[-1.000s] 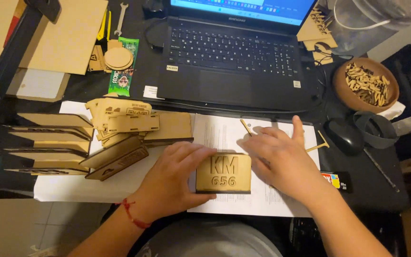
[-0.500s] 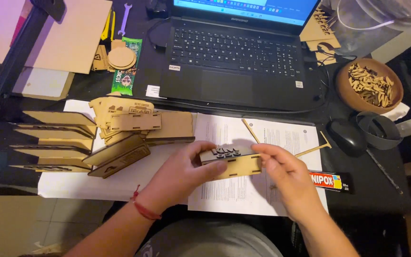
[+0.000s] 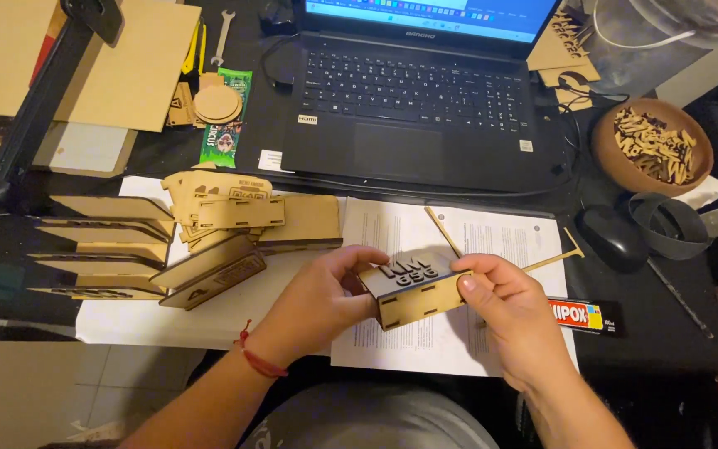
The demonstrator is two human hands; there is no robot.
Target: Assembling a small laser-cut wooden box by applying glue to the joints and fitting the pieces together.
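Note:
A small flat wooden box [image 3: 415,293] with raised dark characters on its lid is held between both hands, lifted and tilted above printed paper sheets [image 3: 425,349]. My left hand [image 3: 317,298] grips its left end, thumb on top. My right hand [image 3: 513,314] grips its right end, thumb on the front edge. A red string is tied round my left wrist.
A pile of laser-cut wooden panels and boxes [image 3: 226,224] lies to the left. An open laptop [image 3: 413,100] stands behind. A bowl of small wooden pieces [image 3: 654,150], a mouse [image 3: 612,237] and a glue tube [image 3: 587,316] are on the right. Thin wooden sticks [image 3: 446,233] rest on the paper.
The box lay flat on the paper under both hands a second ago; now it is lifted off and tipped up, held by its two ends.

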